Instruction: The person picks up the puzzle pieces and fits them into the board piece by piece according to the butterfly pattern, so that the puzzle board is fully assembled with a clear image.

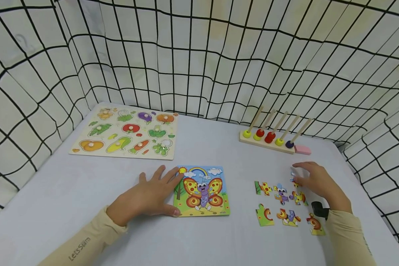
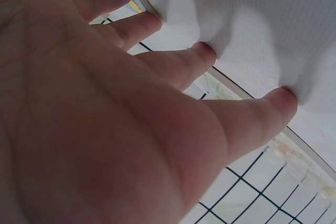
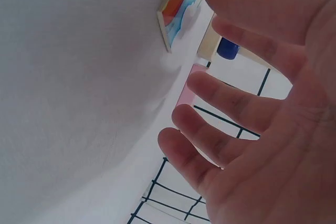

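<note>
While left hand [image 1: 149, 195] spreads beside butterfly board [image 1: 203, 191], centre frame, right hand [image 1: 319, 183], fingers parted, arches over topmost piece [image 3: 177, 14], right of frame.

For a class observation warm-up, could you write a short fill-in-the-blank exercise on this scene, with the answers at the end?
1. The square board beside the left hand pictures a large ____ under a rainbow.
2. The loose puzzle pieces lie nearest the person's ____ hand.
3. The wooden stand has ____ pegs.
4. In the head view, the rightmost bead is dark ____.

Missing words: butterfly; right; five; blue.
</note>
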### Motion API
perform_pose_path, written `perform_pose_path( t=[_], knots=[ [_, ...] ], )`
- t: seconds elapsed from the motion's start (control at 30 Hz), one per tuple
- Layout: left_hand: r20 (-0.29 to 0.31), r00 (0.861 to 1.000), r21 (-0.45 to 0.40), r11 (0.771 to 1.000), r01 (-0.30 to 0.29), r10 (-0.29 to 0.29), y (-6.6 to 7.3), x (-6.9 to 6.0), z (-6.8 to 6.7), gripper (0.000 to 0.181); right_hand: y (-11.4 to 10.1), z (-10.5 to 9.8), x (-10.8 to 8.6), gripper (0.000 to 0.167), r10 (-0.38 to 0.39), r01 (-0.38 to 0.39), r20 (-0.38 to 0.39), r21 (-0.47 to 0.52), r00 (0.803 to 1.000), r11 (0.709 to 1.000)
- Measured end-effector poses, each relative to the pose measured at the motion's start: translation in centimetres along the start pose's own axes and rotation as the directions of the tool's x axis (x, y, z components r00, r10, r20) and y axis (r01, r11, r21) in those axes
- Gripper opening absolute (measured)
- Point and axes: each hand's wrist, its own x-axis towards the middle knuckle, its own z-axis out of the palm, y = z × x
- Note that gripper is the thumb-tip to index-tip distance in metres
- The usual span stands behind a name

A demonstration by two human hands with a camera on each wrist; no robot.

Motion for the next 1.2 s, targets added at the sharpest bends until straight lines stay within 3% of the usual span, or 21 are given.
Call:
perform_pose_path(
  t=[0.77,1.07,1.2],
  knots=[
    [0.0,1.0,0.002,1.0,0.004,-0.004,-0.11,0.03,0.02,0.108,0.75,-0.4,-0.19,0.064,0.01,-0.013,0.095,0.025,0.995,1.0],
    [0.002,1.0,0.003,1.0,0.005,-0.005,-0.17,0.05,0.11,0.108,0.4,0.18,0.01,0.044,0.027,-0.031,0.083,0.045,0.996,0.999],
    [0.002,1.0,0.006,1.0,0.006,-0.006,-0.11,0.1,0.11,0.108,0.35,0.42,-0.07,0.034,-0.003,-0.003,0.081,0.065,0.997,0.998]
  ],
)
